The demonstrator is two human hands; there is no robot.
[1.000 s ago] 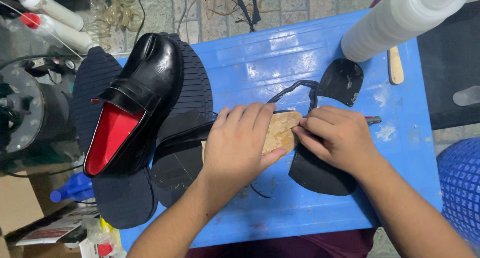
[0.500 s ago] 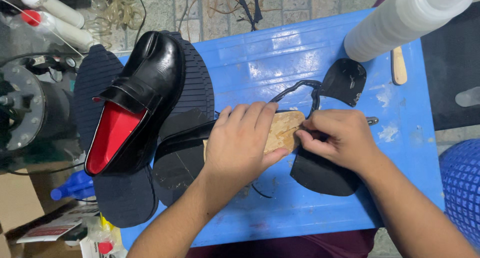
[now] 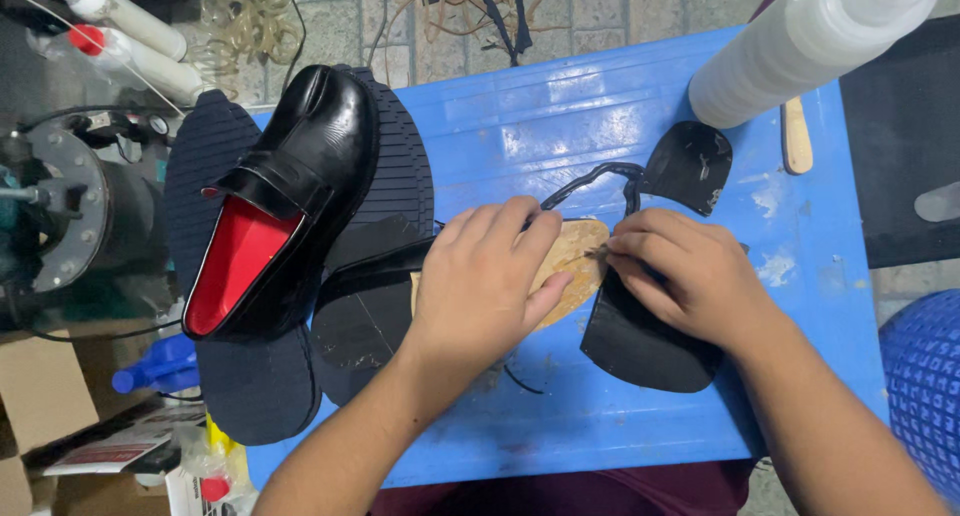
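While the left hand (image 3: 480, 286) presses flat, fingers together, on the tan insole (image 3: 570, 261) mid-table, the right hand (image 3: 690, 276) pinches something at its edge; what, I cannot tell. A slip there could gouge the black sole piece (image 3: 640, 346) just beside it.

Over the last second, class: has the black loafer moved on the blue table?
No. The black loafer lies in the same spot on the ribbed soles, toe towards the table's far edge.
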